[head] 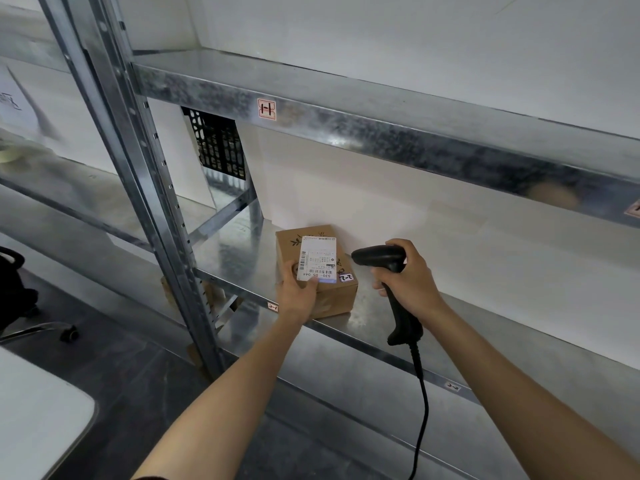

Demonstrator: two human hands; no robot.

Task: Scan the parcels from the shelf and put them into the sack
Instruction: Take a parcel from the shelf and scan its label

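The grey galvanised upright (149,188) of the rack stands at the left. Just right of it, near the front edge of the lower metal shelf (235,251), sits the small brown cardboard parcel (337,301). My left hand (298,296) grips its near-left corner, with the fingers curled down the left side and the thumb pressed on top at the near edge of the white shipping label (320,258). The parcel rests flat on the shelf; I am steadying it, not lifting it.

Just beside the parcel, on its right, is the black corded handheld scanner (379,256), its head turned towards the label. My right hand (414,277) is wrapped round the handle, one finger curled at the front where I take the trigger to be. The black cable (420,410) hangs down past the front edge of the shelf.

I judge that the scan is the step in hand. A pale bluish patch lies on the near edge of the label, probably the aiming light, and it falls beside my thumb. To do this well I should:
- slide the thumb off the print
- keep the parcel still
- tilt the head so the light crosses the barcode bars at the label's left edge

The sack is not in view.
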